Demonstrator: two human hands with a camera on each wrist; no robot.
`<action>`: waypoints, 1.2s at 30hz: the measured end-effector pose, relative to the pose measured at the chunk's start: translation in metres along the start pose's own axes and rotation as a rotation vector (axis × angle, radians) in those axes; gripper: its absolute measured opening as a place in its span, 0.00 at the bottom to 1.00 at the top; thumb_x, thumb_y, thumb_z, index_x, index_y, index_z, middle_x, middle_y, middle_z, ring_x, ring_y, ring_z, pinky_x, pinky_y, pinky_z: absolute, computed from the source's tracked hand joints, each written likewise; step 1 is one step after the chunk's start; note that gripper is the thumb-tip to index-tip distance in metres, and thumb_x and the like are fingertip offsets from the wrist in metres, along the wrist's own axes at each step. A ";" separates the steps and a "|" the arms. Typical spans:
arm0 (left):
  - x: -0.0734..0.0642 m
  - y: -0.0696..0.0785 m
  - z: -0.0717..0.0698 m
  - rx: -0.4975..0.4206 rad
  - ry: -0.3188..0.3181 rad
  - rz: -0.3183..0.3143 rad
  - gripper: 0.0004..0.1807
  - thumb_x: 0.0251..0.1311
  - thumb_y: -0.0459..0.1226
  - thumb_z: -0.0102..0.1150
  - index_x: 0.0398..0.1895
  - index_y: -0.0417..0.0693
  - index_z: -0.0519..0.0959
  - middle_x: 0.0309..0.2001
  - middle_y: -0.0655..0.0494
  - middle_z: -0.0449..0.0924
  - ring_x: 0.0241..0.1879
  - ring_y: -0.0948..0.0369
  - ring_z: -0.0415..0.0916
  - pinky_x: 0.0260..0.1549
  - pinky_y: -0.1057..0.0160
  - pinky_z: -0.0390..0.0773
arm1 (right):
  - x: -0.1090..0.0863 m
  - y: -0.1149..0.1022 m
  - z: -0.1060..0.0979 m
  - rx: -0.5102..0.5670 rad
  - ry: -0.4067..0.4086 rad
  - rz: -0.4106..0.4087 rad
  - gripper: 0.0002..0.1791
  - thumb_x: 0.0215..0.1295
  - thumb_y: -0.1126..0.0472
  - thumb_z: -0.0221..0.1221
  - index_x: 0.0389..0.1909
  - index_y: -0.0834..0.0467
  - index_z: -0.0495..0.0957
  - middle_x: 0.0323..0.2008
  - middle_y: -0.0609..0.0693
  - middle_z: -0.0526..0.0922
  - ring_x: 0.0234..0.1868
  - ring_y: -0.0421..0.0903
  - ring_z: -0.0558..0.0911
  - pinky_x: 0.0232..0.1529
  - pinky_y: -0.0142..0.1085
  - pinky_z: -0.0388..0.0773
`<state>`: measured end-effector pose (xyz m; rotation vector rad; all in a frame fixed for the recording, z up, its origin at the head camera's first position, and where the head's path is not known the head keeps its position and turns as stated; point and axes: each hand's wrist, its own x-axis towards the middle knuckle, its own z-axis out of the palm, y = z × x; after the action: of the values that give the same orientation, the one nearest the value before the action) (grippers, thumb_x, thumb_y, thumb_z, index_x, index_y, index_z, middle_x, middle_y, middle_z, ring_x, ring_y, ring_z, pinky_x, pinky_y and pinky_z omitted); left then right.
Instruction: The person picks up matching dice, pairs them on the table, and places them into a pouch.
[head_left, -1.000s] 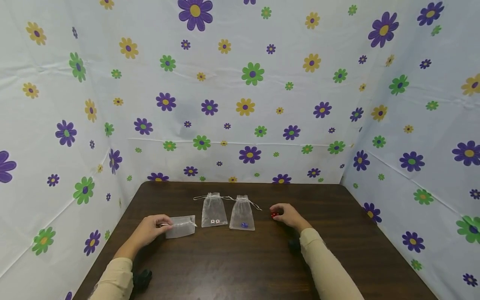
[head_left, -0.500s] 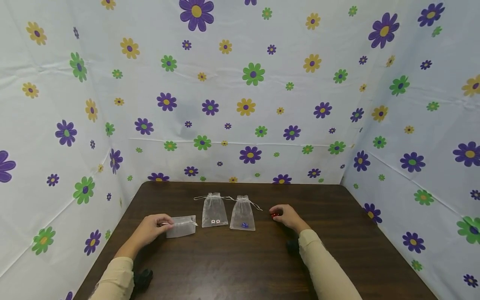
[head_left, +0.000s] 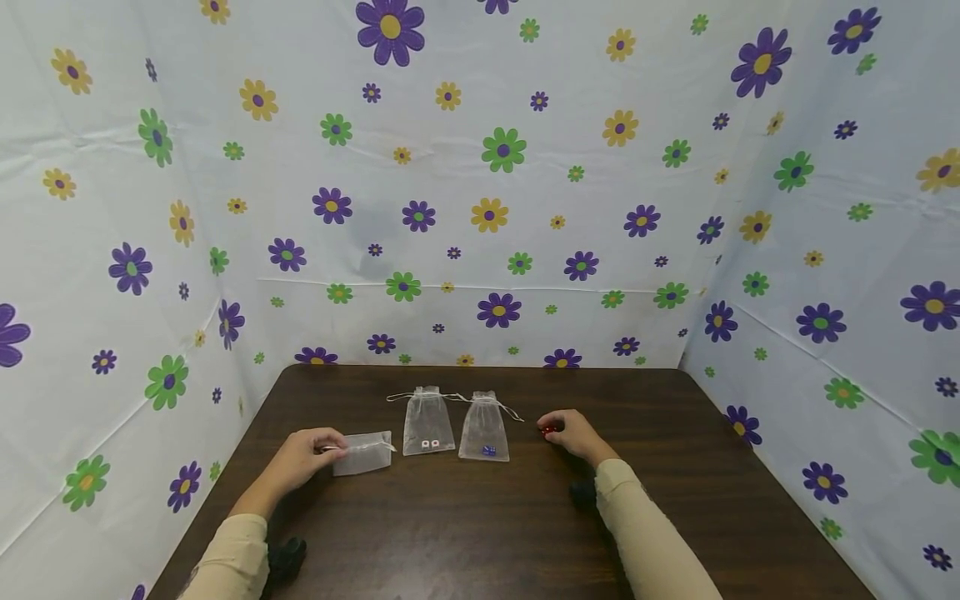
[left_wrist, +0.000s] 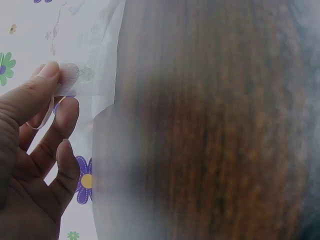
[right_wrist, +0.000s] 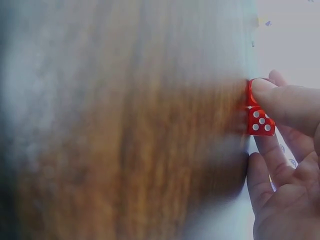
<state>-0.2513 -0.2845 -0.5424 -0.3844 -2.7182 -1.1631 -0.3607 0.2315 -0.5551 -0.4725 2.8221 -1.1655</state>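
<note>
At the left of the table, my left hand [head_left: 306, 457] pinches one end of a sheer white drawstring bag [head_left: 363, 457] between thumb and forefinger. In the left wrist view the bag [left_wrist: 95, 45] spreads out beyond the fingertips, and a thin white cord [left_wrist: 46, 120] loops below the thumb. My right hand [head_left: 573, 433] pinches small red dice [head_left: 550, 432] at the right of the table. Two red dice show in the right wrist view: my thumb covers much of the upper die [right_wrist: 252, 95], while the lower die [right_wrist: 261, 121] shows a face with white dots.
Two more sheer bags stand between my hands, flat on the dark table [head_left: 465, 533]: one bag [head_left: 427, 417] with white dice [head_left: 430, 444], one bag [head_left: 485, 421] with blue dice [head_left: 489, 450]. Flower-printed cloth [head_left: 487, 183] hangs behind and at both sides.
My right hand has shifted very slightly to the left with the red dice in its fingers. The left hand and the bags stay where they were.
</note>
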 end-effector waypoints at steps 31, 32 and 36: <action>0.001 0.003 -0.001 0.006 -0.001 0.018 0.03 0.61 0.37 0.71 0.36 0.51 0.85 0.36 0.59 0.86 0.33 0.65 0.78 0.32 0.65 0.78 | 0.006 -0.012 -0.007 0.043 0.030 -0.006 0.10 0.65 0.72 0.64 0.46 0.62 0.86 0.45 0.54 0.86 0.42 0.48 0.82 0.44 0.45 0.82; 0.001 0.003 -0.001 0.006 -0.001 0.020 0.03 0.61 0.37 0.71 0.36 0.51 0.85 0.35 0.59 0.86 0.33 0.65 0.78 0.32 0.65 0.78 | 0.006 -0.013 -0.007 0.051 0.028 -0.008 0.11 0.66 0.72 0.64 0.47 0.63 0.86 0.45 0.55 0.86 0.39 0.48 0.82 0.41 0.43 0.82; 0.001 0.003 0.000 0.000 -0.006 0.023 0.03 0.61 0.37 0.71 0.35 0.51 0.85 0.35 0.59 0.86 0.33 0.66 0.78 0.32 0.65 0.78 | 0.007 -0.018 -0.006 0.075 0.022 -0.025 0.11 0.66 0.72 0.63 0.49 0.65 0.85 0.46 0.56 0.85 0.34 0.46 0.80 0.36 0.39 0.82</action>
<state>-0.2511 -0.2825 -0.5404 -0.4189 -2.7117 -1.1572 -0.3635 0.2219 -0.5377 -0.4937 2.7871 -1.2833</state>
